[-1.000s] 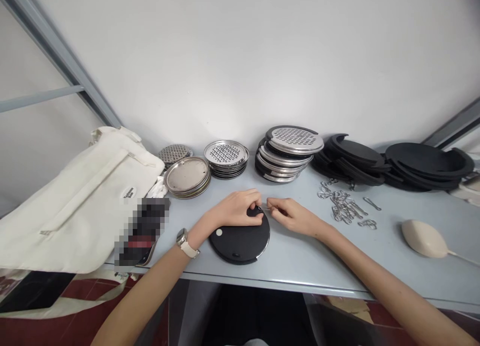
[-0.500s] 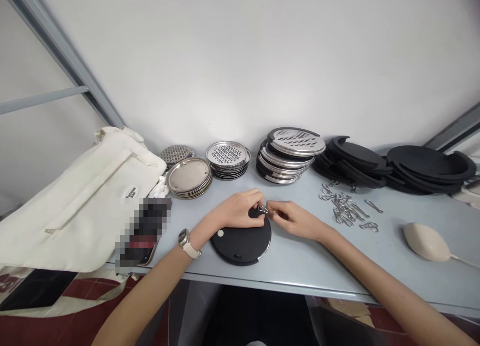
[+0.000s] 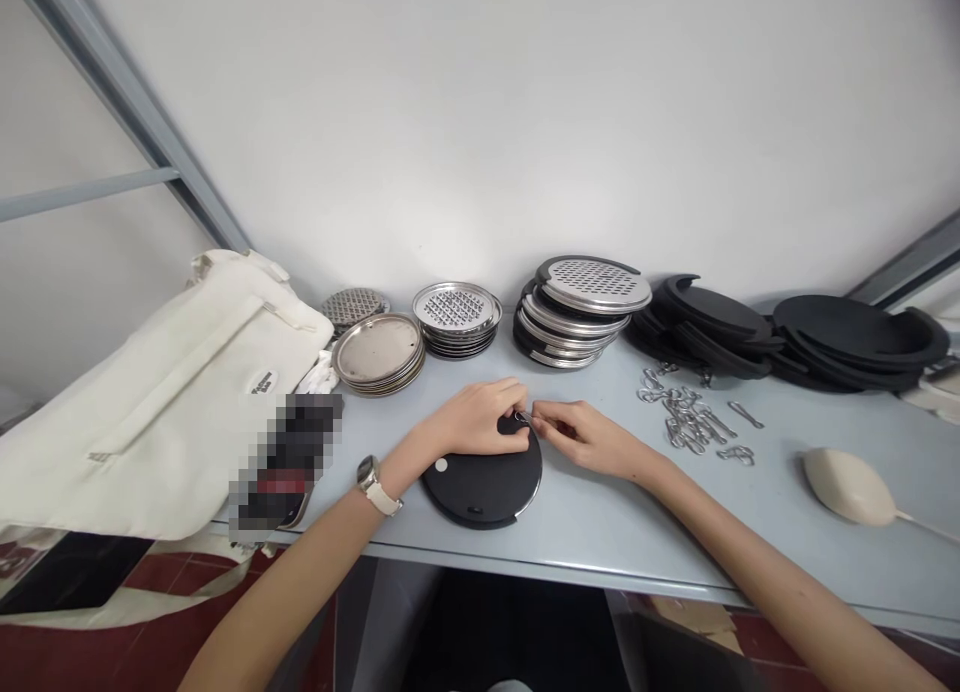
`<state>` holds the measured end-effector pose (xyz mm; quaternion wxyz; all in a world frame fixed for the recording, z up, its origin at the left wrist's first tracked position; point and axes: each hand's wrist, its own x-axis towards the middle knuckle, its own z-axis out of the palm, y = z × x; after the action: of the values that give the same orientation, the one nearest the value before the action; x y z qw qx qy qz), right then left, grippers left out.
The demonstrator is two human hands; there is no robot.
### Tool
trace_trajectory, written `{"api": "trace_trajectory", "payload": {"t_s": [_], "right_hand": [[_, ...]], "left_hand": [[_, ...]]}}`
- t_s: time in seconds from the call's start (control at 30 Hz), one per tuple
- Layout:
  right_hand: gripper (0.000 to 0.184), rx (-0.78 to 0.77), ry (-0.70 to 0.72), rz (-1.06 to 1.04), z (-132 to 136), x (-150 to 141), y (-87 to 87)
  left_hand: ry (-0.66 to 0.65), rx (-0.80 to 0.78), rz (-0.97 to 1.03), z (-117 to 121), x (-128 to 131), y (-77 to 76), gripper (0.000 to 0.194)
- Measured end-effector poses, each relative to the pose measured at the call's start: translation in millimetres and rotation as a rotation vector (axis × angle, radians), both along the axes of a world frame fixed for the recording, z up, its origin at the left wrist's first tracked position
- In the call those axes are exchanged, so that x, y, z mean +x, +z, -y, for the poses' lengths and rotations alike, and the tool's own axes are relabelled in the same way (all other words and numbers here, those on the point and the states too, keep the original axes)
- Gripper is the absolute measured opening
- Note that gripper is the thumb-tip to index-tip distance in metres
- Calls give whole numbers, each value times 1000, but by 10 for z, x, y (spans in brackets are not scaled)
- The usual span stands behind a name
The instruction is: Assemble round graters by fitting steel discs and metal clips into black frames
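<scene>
A round black disc [image 3: 481, 490], with a pale dot and a thin shiny rim at its right side, lies flat in front of me. My left hand [image 3: 484, 419] is closed over its far part, thumb on top and fingers curled at the far edge. Between the thumb and fingers of my right hand [image 3: 585, 440] is a small wire clip [image 3: 525, 417], which reaches to the disc's far right edge by my left fingertips. Whether the clip passes through the disc is hidden. Several loose wire clips [image 3: 690, 417] lie in a heap to the right.
Behind the disc stand stacks of metal grater plates [image 3: 456, 312], plain metal discs [image 3: 379, 352], black-rimmed grater discs [image 3: 592, 287] and black holders [image 3: 840, 327]. A white bag [image 3: 172, 402] and a blurred phone [image 3: 289, 462] sit left. A beige mouse-shaped object [image 3: 847, 487] lies right.
The wire clip has shifted slightly left, closer to the disc's far edge and my left fingers. Both hands stay almost in place, and the disc has barely moved.
</scene>
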<state>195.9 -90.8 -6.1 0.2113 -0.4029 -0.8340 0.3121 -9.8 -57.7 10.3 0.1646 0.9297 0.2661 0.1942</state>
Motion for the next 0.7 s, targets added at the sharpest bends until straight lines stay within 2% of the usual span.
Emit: {"api": "trace_trajectory", "payload": {"t_s": [0.17,0.7], "right_hand": [[28,-4,-13,1,-1,-2,-20],[18,-28,-5,8,0,-11,4]], "left_hand": [[-2,-16,6,-5,-2,-7,15],[1,-25,-15,0,-5,11,16]]}}
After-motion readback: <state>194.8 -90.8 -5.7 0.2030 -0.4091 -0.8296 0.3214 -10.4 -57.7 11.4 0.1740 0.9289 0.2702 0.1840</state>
